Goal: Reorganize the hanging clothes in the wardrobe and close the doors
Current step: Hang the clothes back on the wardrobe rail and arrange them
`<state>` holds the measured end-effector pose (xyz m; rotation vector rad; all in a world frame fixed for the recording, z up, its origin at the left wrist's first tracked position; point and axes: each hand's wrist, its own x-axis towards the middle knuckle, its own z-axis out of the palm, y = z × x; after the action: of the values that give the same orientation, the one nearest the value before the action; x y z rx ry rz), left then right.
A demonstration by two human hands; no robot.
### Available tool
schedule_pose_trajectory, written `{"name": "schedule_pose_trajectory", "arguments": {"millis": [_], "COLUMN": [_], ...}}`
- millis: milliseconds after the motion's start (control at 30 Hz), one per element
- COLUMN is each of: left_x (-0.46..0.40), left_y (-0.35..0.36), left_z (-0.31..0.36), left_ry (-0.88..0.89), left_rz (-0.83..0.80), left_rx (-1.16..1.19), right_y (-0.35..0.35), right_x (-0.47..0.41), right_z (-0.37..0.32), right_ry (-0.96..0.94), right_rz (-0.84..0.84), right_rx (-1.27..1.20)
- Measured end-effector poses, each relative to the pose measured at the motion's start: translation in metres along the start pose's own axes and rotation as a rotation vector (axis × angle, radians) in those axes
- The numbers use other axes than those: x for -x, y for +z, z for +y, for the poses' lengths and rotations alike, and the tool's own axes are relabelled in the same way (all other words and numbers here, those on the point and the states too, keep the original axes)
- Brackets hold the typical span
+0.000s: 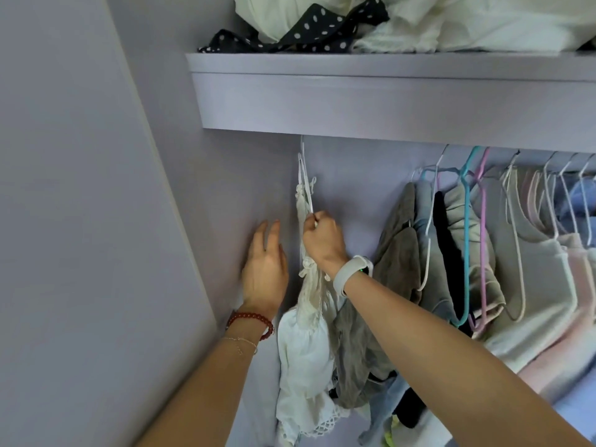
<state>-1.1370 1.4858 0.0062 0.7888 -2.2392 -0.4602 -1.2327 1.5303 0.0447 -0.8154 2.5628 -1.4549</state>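
Item: white hanger (304, 179) with cream garment (306, 333), far left under the shelf (387, 101). Your right hand (324, 241) pinches it, probably to reposition it; left hand (266, 269) spread beside, steadying nothing.

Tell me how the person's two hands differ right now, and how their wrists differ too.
The right hand has its fingers curled round a thin white hanger carrying a cream garment; the left hand holds nothing, its fingers straight beside that garment. The right wrist wears a white band; the left wrist wears a red bead bracelet and a thin chain. Both hands reach into the wardrobe's left end, backs toward the camera.
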Motion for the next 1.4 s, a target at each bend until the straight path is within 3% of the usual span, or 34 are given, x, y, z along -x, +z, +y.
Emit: {"name": "schedule_pose_trajectory", "arguments": {"millis": [167, 233, 367, 500, 767, 900, 1100, 1300, 1400], "left_x": [-0.002, -0.003, 0.007, 0.012, 0.057, 0.124, 0.243, 0.382, 0.478], "left_y": [-0.007, -0.011, -0.013, -0.022, -0.002, 0.03, 0.076, 0.094, 0.098], "left_z": [0.005, 0.002, -0.004, 0.0, 0.013, 0.029, 0.075, 0.202, 0.264], "left_ry": [0.248, 0.244, 0.189, 0.196, 0.279, 0.364, 0.616, 0.918, 1.166], "left_rz": [0.059, -0.015, -0.135, -0.074, 0.246, -0.004, -0.534, -0.879, -0.979], "left_rx": [-0.457, -0.657, -0.818, -0.67, -0.231, -0.173, -0.135, -0.031, -0.068], "right_y": [-0.013, -0.019, -0.027, -0.031, -0.058, -0.081, -0.144, -0.244, -0.288], "right_x": [0.008, 0.011, 0.018, 0.034, 0.114, 0.187, 0.325, 0.512, 0.622], "right_z": [0.009, 0.012, 0.014, 0.025, 0.09, 0.14, 0.236, 0.312, 0.335], "right_ry": [-0.026, -0.046, -0.097, -0.179, -0.344, -0.283, 0.075, 0.493, 0.73], "right_rz": [-0.123, -0.201, -0.26, -0.182, 0.038, 0.044, 0.104, 0.312, 0.4], "right_rx": [-0.189, -0.179, -0.184, -0.047, 0.269, 0.31, 0.435, 0.539, 0.576]}}
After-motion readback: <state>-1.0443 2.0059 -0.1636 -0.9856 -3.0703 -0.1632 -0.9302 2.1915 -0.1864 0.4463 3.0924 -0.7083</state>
